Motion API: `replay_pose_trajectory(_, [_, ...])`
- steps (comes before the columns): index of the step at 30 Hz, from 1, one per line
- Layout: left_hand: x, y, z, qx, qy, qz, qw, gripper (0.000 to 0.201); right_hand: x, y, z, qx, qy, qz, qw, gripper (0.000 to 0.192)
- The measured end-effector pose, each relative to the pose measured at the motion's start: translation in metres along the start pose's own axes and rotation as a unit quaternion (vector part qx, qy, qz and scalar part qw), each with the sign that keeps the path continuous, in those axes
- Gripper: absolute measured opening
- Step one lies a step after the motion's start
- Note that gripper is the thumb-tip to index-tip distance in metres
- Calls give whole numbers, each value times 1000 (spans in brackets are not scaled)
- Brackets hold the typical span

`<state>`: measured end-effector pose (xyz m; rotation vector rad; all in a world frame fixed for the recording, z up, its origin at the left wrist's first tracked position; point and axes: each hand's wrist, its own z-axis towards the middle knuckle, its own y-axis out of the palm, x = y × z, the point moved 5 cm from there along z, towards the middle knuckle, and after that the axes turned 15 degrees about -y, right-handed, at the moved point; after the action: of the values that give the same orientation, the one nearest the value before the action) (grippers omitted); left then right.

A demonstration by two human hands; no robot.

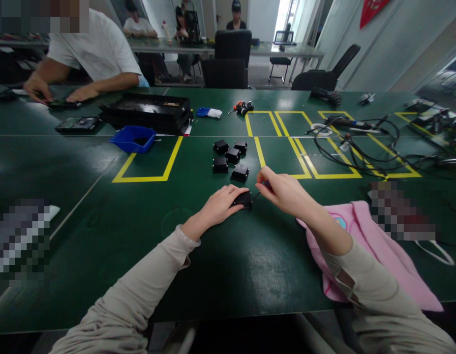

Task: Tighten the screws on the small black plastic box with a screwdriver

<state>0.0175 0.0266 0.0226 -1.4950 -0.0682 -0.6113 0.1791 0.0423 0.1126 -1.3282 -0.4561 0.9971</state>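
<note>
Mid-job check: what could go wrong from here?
The thin-shafted tool in the right hand points at the right side of the held black box, near the left hand; a slip might jab it. The box might skid, since only that hand visibly steadies it. Pushed away, it could knock the nearest loose box beyond.

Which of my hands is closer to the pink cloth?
Right. Your right hand is just beyond and left of the pink cloth; your left hand is farther left, on a black box.

No legible text; pale marks on red pennant at upper right too blurred to read.
</note>
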Motion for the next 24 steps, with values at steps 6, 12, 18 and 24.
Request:
replay_pose_trajectory(6, [0, 0, 0, 3, 2, -1, 1000, 45, 0, 1, 0, -6, 0, -9, 1000, 25])
replay_pose_trajectory(12, [0, -1, -1, 0, -1, 6, 1000, 46, -1, -1, -1, 2, 2, -2, 1000, 19])
replay_pose_trajectory(18, [0, 0, 0, 0, -2, 2, 1000, 46, 0, -1, 0, -2, 5, -19, 1000, 24])
replay_pose_trajectory(24, [0, 0, -1, 1, -1, 5, 1000, 46, -1, 0, -1, -5, 1, -16, 1000, 21])
